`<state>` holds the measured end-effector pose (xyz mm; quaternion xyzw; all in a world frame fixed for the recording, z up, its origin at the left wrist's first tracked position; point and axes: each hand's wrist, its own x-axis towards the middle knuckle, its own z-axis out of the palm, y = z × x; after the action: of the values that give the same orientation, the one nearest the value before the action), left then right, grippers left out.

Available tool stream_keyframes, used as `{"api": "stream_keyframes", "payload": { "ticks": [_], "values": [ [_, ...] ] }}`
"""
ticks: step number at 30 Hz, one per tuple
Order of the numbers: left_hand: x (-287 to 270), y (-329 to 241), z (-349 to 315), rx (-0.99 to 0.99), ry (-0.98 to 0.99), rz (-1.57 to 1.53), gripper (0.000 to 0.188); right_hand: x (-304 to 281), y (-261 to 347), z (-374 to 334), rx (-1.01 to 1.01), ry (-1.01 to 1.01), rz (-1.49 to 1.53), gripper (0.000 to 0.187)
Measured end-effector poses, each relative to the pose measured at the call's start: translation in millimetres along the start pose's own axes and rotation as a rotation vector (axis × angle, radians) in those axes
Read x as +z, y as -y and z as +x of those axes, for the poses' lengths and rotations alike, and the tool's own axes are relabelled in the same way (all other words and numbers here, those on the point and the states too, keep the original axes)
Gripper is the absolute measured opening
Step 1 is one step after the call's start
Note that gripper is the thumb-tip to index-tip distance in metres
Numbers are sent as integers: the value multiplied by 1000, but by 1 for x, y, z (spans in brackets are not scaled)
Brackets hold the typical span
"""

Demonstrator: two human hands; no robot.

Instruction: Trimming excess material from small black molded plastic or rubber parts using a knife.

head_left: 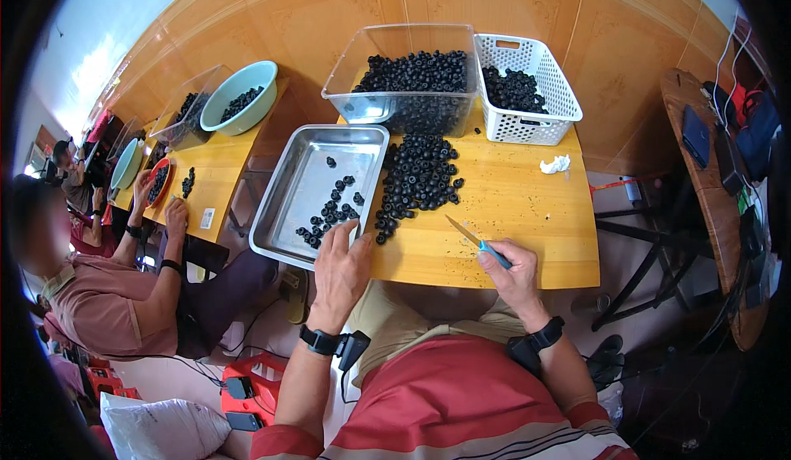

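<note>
My right hand is closed round the blue handle of a small knife. Its narrow blade points up and left over the wooden table. At the near right corner of a shallow metal tray, my left hand hovers with thumb and forefinger apart and nothing visible between them. Several small round black parts with holes lie in the tray, mostly at its near right. A heap of the same black parts covers the table between tray and knife. Dark crumbs are scattered under the knife.
Behind the heap stand a clear plastic bin and a white perforated basket, both holding black parts. A crumpled white tissue lies at right. On the left, a co-worker sits at another table with a pale green basin.
</note>
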<state>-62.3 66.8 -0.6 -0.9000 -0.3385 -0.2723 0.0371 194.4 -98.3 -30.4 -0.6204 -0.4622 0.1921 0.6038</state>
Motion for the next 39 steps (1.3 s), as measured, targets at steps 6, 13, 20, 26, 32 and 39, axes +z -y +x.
{"api": "stream_keyframes", "payload": {
  "ticks": [6,13,20,26,32,39],
  "values": [
    [-1,-24,-6,142,84,129,38,2,0,1,-15,-12,-12,28],
    [10,-27,-8,56,202,248,37,2,1,-1,-34,-13,-41,26],
    [5,-30,-8,42,259,180,36,2,3,-2,1,-6,-44,28],
    [1,-40,-13,113,92,84,37,4,4,-2,-1,-11,-29,27],
    [-1,-54,-9,39,76,-412,31,3,2,-1,-7,-7,-26,26],
    [26,-63,-7,-441,269,-1278,25,3,1,-3,9,-9,-15,25]
  ]
}}
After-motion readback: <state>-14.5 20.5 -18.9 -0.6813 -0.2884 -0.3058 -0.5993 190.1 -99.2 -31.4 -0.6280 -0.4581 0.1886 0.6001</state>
